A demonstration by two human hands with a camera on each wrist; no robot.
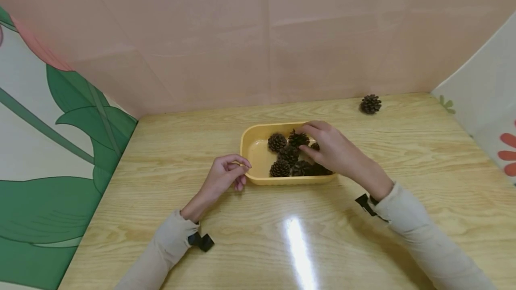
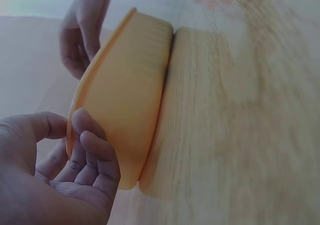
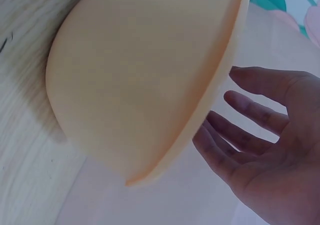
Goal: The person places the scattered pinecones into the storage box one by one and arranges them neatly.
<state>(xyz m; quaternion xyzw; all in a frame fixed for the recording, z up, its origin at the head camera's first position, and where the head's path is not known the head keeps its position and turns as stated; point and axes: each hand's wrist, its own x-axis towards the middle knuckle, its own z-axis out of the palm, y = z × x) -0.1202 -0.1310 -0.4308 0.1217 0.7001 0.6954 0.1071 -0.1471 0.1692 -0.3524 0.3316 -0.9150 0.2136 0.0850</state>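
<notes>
A yellow plastic basin stands on the table with several brown pine cones in it, one of them a pine cone toward the back. At the basin's left end, my left hand pinches the rim; the left wrist view shows this hand with fingers curled at the basin wall. My right hand reaches over the right end, thumb and fingers about a pine cone. In the right wrist view, the rim hides the fingertips of that hand.
Another pine cone lies at the back right of the wooden table, outside the basin. A plain pinkish sheet rises behind the table's far edge. Panels with printed leaves and flowers stand at the sides.
</notes>
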